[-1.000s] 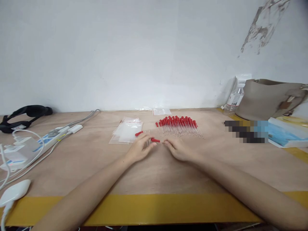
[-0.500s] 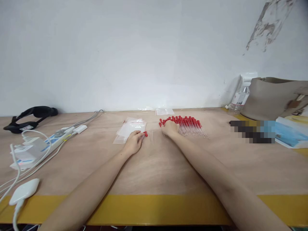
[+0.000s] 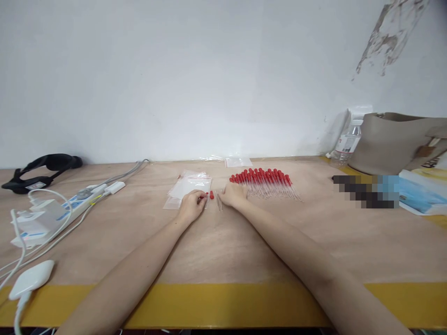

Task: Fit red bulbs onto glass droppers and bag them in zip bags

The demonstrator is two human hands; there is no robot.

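My left hand (image 3: 191, 205) rests by the pile of clear plastic zip bags (image 3: 186, 185), its thumb and fingers pinched on a small red rubber bulb (image 3: 206, 194). Another red bulb (image 3: 211, 195) lies just right of those fingertips. Thin clear tubes (image 3: 218, 203) lie on the table between my hands. My right hand (image 3: 234, 194) is closed at the upper end of these tubes; what its fingertips pinch, if anything, is hidden. Behind and right of it, several droppers with red bulbs (image 3: 268, 179) lie side by side, clear stems toward me.
At left are a power strip (image 3: 78, 201) with white plugs and cables, a white charger (image 3: 33, 279) and a black headset strap (image 3: 45, 170). At right stand a water bottle (image 3: 349, 139) and a grey bag (image 3: 387, 144), with a blue packet (image 3: 424, 193) in front.
My right hand has moved left from the red-bulbed droppers to the clear tubes. My left hand has shifted slightly left, and one red bulb now lies apart from its fingers.
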